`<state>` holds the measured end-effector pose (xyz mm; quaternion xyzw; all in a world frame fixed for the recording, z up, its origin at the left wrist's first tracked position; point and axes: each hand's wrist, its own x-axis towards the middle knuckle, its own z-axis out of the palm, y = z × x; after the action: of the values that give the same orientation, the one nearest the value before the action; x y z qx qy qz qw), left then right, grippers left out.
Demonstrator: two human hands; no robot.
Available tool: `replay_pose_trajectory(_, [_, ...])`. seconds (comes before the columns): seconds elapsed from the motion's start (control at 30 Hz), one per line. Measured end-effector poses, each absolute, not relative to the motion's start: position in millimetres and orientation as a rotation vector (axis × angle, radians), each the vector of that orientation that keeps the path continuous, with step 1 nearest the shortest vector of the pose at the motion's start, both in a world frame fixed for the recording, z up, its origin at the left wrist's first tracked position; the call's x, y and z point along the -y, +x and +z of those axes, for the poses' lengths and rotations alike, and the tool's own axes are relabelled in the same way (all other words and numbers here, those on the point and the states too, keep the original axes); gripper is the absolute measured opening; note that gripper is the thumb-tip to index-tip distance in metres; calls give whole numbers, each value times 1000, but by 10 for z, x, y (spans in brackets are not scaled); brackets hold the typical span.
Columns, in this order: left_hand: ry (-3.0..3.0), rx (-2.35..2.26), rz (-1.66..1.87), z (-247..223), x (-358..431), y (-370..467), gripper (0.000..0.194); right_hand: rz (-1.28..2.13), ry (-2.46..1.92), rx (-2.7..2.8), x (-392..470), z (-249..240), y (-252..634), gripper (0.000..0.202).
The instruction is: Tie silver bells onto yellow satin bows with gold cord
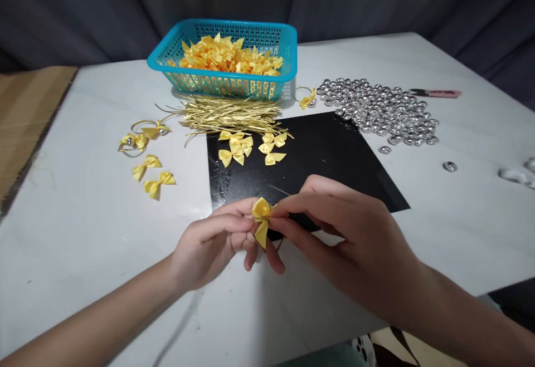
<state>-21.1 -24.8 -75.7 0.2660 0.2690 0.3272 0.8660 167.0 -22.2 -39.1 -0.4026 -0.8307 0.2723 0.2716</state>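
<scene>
Your left hand [204, 247] pinches the left side of a yellow bow [262, 209] between thumb and finger, while your right hand [355, 236] closes thumb and forefinger on the gold strand [264, 220] running across the bow's middle; whatever lies between those right fingertips is hidden. You hold the bow with its two loops roughly one above the other, over the near edge of a black mat [334, 155]. Just beyond your grip, loose bows [236, 144] lie on that mat, and behind them sits a bundle of gold ties [232, 115], in front of a blue basket [288, 49] heaped with more bows [225, 55]. Left of your grip and farther out, two bows [159, 183] rest near bows with gold loops [136, 141]. Beyond your grip to the right, silver pieces [380, 111] spread across the white table [83, 267], with a pink-handled tool [441, 93] at their far edge.
</scene>
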Motion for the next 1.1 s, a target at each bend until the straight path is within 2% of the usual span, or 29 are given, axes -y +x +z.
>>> replay_pose_trajectory(0.47, [616,-571,697,-734,257,-180,19,1071,-1139,2155,214,-417,1610,21])
replay_pose_trajectory(0.67, [652,-610,695,-712,253,-161,19,1083,-1233,2077,187,-452,1638,22])
replay_pose_trajectory(0.87, [728,-755,667,-689,241,-155,8,1067,-1289,2002,182,-462,1638,11])
replay_pose_trajectory(1.1, [1041,-925,674,-707,353,-157,17,999,-1220,1971,163,-484,1601,17])
